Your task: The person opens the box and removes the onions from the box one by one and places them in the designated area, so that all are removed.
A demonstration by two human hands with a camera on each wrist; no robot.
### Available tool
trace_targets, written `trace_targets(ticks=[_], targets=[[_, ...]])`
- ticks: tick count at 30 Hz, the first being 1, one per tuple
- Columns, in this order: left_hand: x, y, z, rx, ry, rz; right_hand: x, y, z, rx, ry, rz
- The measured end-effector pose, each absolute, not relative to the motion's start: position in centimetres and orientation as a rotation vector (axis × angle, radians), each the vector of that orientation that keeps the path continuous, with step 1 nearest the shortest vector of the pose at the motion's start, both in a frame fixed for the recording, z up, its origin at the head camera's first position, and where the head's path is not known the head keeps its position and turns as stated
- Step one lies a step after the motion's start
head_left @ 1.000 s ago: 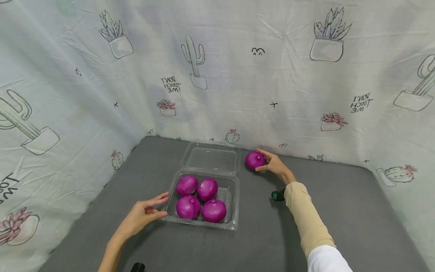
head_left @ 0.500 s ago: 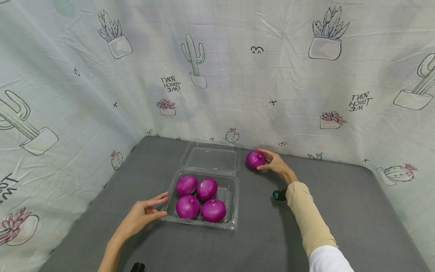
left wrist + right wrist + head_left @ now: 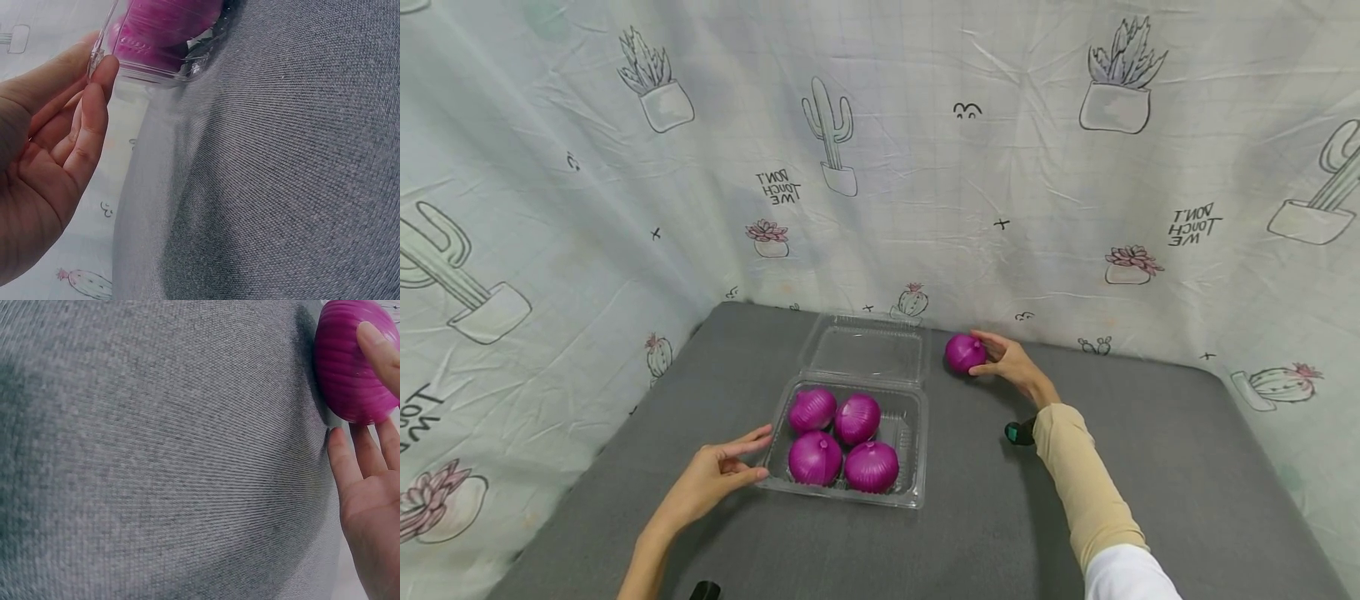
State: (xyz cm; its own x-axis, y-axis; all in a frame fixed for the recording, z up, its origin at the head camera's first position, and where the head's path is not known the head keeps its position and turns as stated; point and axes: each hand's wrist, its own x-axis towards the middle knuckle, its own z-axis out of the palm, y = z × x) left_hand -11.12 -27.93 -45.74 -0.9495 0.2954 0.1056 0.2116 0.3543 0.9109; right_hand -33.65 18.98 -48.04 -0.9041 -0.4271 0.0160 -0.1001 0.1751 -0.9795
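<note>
In the head view, an open clear plastic clamshell container [image 3: 904, 493] holds several purple onions [image 3: 816, 457], with bare space at its right side. My left hand [image 3: 703, 479] is at the container's left edge. The left wrist view shows its thumb and fingertips [image 3: 107, 70] pinching the rim [image 3: 95, 61]. Right of the raised lid [image 3: 868, 350], my right hand [image 3: 1011, 364] holds one more purple onion [image 3: 964, 354] from its right side. In the right wrist view, the thumb lies on that onion [image 3: 350, 369] and fingertips touch its underside. Whether it bears on the table cannot be told.
Everything stands on a grey cloth-covered table [image 3: 970, 533]. A pale curtain [image 3: 910, 167] printed with cacti hangs behind and at both sides, close to the back edge. A black strap piece [image 3: 1019, 432] shows beside the right wrist, another dark piece [image 3: 706, 590] near the left forearm.
My right hand and the onion in it have shifted very slightly to the right. My left hand and the container have stayed in place.
</note>
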Motion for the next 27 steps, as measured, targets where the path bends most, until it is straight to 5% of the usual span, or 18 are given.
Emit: trace_targets(ticks=[27], targets=[[-11.0, -27.8, -45.7, 0.436, 2.56, 1.625, -30.3, 22.5, -46.5, -0.563, 2.273, -1.678]])
